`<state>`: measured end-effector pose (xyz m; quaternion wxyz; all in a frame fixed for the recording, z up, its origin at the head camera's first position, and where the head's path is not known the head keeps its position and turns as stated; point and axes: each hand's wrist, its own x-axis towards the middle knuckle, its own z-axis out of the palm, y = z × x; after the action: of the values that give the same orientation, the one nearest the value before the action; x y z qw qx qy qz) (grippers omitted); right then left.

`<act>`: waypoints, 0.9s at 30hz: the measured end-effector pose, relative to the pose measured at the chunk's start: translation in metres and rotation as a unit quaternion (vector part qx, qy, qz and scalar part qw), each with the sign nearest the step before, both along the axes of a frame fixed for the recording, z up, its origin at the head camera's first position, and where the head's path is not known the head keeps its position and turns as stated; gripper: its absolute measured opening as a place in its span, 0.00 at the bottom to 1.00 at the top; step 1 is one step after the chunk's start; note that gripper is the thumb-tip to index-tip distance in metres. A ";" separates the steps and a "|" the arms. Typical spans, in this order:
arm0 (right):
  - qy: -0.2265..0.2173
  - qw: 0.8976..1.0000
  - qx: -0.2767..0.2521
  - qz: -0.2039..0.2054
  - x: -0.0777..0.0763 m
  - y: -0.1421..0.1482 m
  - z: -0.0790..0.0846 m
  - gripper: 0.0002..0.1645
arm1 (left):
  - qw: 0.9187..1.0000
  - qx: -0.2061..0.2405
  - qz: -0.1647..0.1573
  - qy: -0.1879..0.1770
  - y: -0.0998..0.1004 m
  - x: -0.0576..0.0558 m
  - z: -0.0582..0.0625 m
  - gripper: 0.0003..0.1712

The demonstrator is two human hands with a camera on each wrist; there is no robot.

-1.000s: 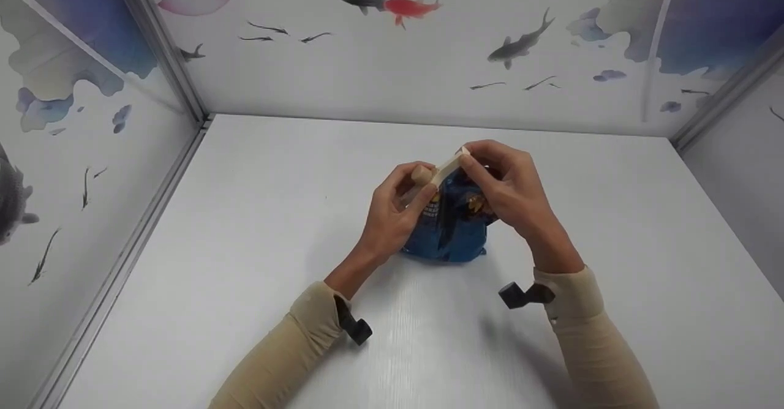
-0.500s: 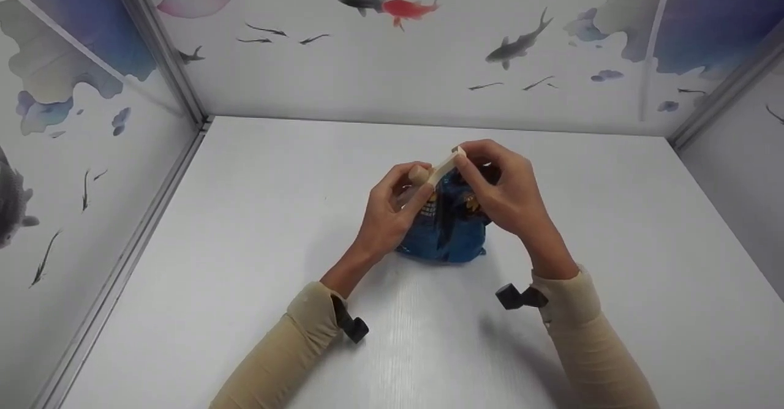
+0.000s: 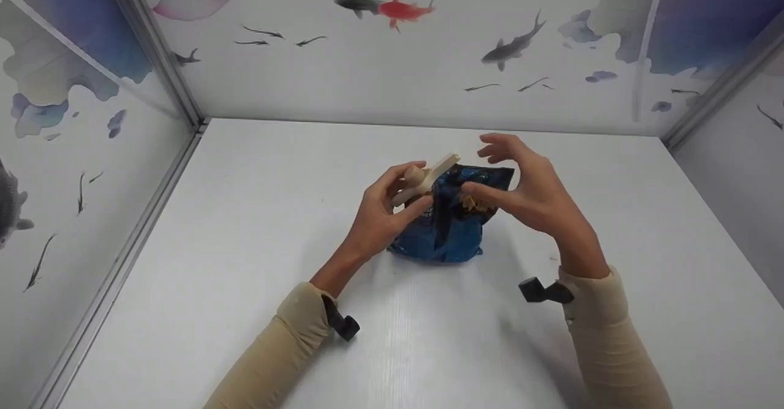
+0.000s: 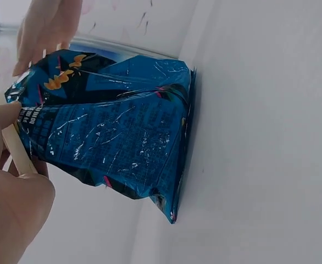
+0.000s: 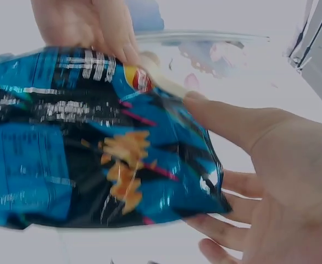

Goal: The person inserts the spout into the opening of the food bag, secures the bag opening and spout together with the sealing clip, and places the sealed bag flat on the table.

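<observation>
A shiny blue snack bag (image 3: 450,237), printed with chips, stands on the table with its top gathered. Across that top lies a cream plastic bag clip (image 3: 442,167) with a round knob (image 3: 414,174) near its left part. My left hand (image 3: 383,213) pinches the clip at its left end, thumb in front. To the right of the bag, my right hand (image 3: 536,185) is spread, its thumb and fingers apart around the bag's loose upper corner. In the right wrist view its thumb (image 5: 227,118) is close to the clip's end; I cannot tell if it touches.
A white table (image 3: 257,225) lies under everything. White panels with painted fish, such as the back wall (image 3: 404,60), enclose it at the back and sides. Metal rails (image 3: 165,48) run along the corners. Each sleeve carries a small black wrist camera (image 3: 343,320).
My right hand has let go of the clip's right end and moved right, its fingers spreading. The bag's upper right corner now shows. The left hand keeps its hold and has shifted slightly left.
</observation>
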<state>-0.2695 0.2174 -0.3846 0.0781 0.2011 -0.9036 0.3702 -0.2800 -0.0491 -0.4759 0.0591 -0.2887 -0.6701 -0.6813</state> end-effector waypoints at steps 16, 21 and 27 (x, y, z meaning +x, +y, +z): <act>-0.077 0.996 0.048 0.013 0.008 0.035 -0.051 0.47 | 0.995 -0.091 -0.035 -0.016 -0.018 -0.002 -0.002 0.37; -0.023 0.999 0.035 0.035 0.012 0.039 -0.078 0.30 | 0.985 -0.164 -0.045 -0.018 -0.030 -0.003 0.001 0.37; 0.026 0.999 0.018 0.039 0.010 0.037 -0.089 0.16 | 0.975 -0.218 -0.036 -0.028 -0.043 -0.003 0.002 0.33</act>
<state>-0.2593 0.2541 -0.4735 0.0838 0.2472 -0.8991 0.3514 -0.2831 -0.0917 -0.4737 -0.0483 -0.2991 -0.7931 -0.5284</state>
